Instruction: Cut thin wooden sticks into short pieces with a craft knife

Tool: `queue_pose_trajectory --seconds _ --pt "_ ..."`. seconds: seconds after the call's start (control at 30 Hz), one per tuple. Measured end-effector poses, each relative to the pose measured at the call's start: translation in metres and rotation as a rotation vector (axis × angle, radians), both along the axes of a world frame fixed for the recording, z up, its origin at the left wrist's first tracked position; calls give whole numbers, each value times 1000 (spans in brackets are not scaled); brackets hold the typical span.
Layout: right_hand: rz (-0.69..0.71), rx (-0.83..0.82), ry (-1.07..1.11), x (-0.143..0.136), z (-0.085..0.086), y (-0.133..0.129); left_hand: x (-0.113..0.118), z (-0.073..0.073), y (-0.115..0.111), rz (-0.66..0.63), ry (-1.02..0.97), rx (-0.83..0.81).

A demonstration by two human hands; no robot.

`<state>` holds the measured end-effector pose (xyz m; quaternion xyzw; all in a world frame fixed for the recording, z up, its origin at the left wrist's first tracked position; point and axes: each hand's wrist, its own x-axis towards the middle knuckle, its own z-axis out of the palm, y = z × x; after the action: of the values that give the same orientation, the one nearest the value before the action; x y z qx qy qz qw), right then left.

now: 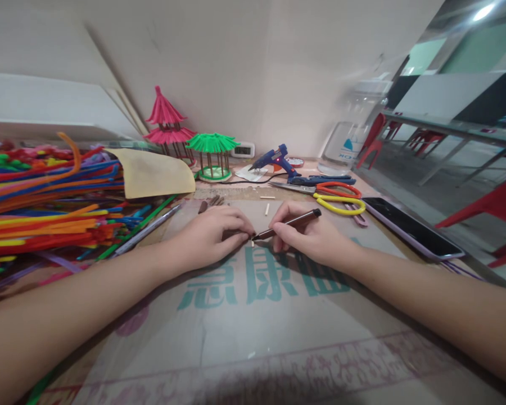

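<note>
My right hand [297,230] grips a dark marker pen [287,225], its tip pointing left and down. Under that tip shows the pale end of a small wooden stick [253,244]. My left hand [217,233] rests on the sheet with thumb and fingers pinched at this stick, and most of it is hidden. Two more short pale sticks, one upright to the eye [267,209] and one lying crosswise [267,197], are just beyond my hands. Several short brown pieces [213,202] lie behind my left hand.
Pipe cleaners [46,185] are heaped at left. Behind stand a pink pavilion model [167,121], a green one [212,143] and a blue glue gun [274,159]. Scissors [339,198], a phone [409,225] and a clear bottle [346,140] are at right. A printed sheet [236,337] covers the table.
</note>
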<state>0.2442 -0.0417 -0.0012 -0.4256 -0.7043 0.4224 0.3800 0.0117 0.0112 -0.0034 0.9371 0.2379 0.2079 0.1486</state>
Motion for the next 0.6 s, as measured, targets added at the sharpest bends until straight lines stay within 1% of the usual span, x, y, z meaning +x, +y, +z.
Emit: queue_pose_trajectory --seconds 0.2,0.37,0.53,0.6 --pt "34 -40 4 0 3 -1 0 0 0 7 -14 3" --pt "-7 -23 5 -1 2 0 0 -2 1 9 -22 -1" --pt "41 -51 7 0 3 -1 0 -2 0 11 -28 8" --pt "34 -52 14 0 3 -1 0 -2 0 11 -24 2"
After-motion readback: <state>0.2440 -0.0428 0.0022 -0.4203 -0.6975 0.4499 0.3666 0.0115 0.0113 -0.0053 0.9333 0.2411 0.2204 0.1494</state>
